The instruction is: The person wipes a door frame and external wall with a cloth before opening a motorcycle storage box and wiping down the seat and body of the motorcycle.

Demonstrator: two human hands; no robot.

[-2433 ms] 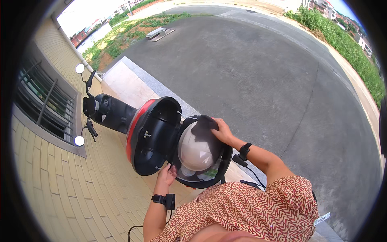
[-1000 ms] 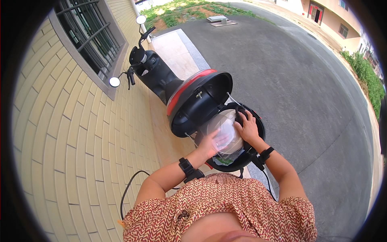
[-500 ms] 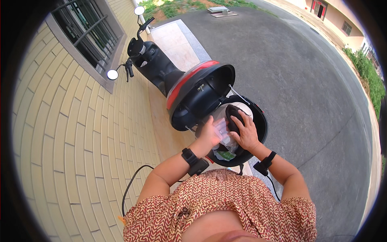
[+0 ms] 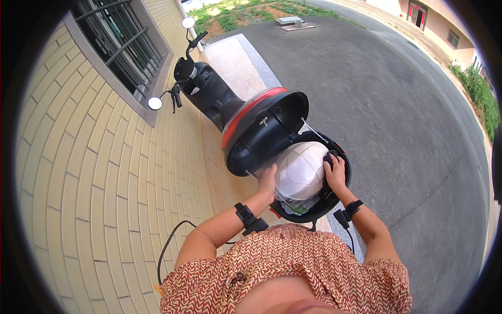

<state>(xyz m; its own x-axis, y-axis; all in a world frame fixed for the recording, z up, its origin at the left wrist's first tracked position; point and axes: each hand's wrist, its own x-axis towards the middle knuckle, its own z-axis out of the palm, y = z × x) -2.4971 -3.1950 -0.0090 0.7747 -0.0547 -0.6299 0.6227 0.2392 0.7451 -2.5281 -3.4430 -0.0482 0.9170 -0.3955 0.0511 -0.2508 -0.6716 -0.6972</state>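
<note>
Both hands are pressing on the white helmet (image 4: 300,170), which is sitting inside the open black rear box (image 4: 334,201) of the scooter (image 4: 209,94); the left hand (image 4: 267,180) is lying flat against the helmet's left side, fingers together. The right hand (image 4: 334,172) is cupping its right side, fingers curled on the shell; the box lid (image 4: 261,131) is standing raised just beyond the helmet.

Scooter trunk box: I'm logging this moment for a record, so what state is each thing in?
Trunk box lid: swung open, standing up.
Trunk box base: open, filled by the helmet.
White helmet: inside the box, dome up, under clear plastic.
Left hand: flat against the helmet's left side.
Right hand: fingers on the helmet's right edge.
Scooter: parked beside the brick wall.
</note>
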